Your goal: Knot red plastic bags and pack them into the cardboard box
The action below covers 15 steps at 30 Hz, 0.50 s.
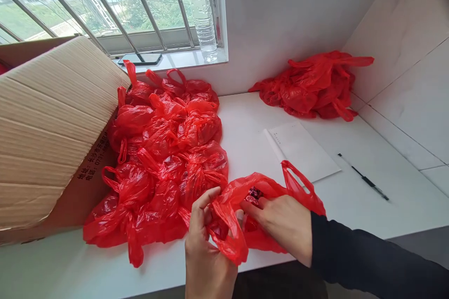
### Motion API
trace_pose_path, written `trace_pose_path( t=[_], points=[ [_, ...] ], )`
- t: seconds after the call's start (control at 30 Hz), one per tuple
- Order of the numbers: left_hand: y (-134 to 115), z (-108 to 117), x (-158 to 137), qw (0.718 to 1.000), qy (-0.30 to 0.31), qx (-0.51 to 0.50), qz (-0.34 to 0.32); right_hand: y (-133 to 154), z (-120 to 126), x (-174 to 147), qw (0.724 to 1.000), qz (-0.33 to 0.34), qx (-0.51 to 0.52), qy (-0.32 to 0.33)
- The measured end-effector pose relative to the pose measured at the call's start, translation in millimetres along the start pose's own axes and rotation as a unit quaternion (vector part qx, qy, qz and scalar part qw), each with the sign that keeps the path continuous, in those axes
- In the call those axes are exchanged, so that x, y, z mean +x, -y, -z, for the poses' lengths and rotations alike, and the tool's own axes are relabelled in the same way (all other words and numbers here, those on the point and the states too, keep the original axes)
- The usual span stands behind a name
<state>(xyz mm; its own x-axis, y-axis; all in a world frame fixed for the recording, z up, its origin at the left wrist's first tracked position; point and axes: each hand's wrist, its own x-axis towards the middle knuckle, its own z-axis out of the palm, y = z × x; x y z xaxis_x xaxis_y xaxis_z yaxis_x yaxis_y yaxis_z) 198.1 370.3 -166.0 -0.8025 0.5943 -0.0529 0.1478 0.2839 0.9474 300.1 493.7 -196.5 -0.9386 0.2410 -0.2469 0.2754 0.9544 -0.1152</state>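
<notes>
A red plastic bag (264, 182) lies opened at the table's front edge, one handle loop standing up on its right. My left hand (210, 243) grips the bag's near left handle, the thumb through the loop and the fingers behind the film. My right hand (284, 219) reaches into the bag's mouth from the right, its fingers closed at a small dark packet (253, 195) with pink and white print. Red film hides part of the fingertips and the rest of the contents. Several tied, filled red bags (168, 145) sit close together left of my hands.
An open cardboard box (52, 135) stands at the left. A heap of loose red bags (312, 86) lies against the back wall. A notebook (305, 152) and a pen (365, 177) are on the white table (242, 135). A water bottle (203, 18) and a phone (142, 59) are on the windowsill.
</notes>
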Motion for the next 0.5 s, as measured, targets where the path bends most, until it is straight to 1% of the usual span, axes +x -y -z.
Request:
trace_pose_path(
  t=[0.1, 0.17, 0.2, 0.27, 0.33, 0.4, 0.5],
  points=[
    [10, 3, 3, 0.994, -0.005, 0.093, -0.052, 4, -12, 10, 1.000, -0.005, 0.001, 0.017],
    [19, 8, 4, 0.987, -0.016, 0.137, -0.083, 3, -12, 10, 1.000, -0.005, 0.004, 0.013],
    [23, 11, 5, 0.985, -0.021, 0.143, -0.092, 2, -9, 8, 1.000, -0.008, 0.001, 0.009],
    [25, 14, 6, 0.987, -0.037, 0.128, -0.091, -1, -2, -1, 1.000, -0.013, -0.022, -0.005],
    [23, 15, 5, 0.990, -0.064, 0.092, -0.081, -4, 5, -12, 0.998, -0.014, -0.056, -0.011],
    [17, 13, 5, 0.994, -0.068, 0.055, -0.066, -6, 10, -22, 0.997, -0.012, -0.078, 0.010],
    [9, 10, 5, 0.997, -0.053, 0.025, -0.045, -5, 11, -29, 0.995, -0.015, -0.086, 0.043]
  ],
)
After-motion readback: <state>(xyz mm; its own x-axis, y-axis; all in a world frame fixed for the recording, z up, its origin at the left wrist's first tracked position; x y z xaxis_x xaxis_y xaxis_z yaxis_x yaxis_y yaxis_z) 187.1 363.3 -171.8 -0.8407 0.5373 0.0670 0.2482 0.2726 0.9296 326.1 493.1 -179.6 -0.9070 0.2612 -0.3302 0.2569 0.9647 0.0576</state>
